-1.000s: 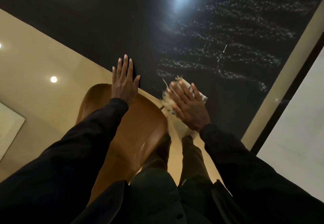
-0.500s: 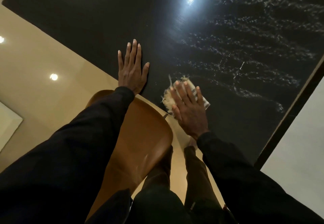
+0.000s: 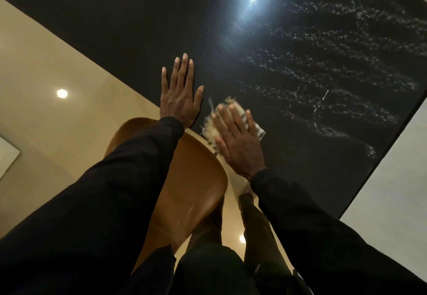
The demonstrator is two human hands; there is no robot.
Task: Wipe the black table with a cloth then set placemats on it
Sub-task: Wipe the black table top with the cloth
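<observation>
Head view: right hand (image 3: 240, 142), fingers (image 3: 233, 119) spread, pressing cloth (image 3: 213, 130) at near desk (image 3: 138, 29) edge; unwiped droplets (image 3: 323, 91) toward far right corner. Left hand (image 3: 179, 96) flat, fingers together, bracing.

1. Left hand (image 3: 179, 100): flat, palm down, fingers together and extended, thumb splayed.
2. Right hand (image 3: 238, 142): flat, palm down, fingers slightly spread.
3. Both arms reach forward in dark sleeves.
</observation>
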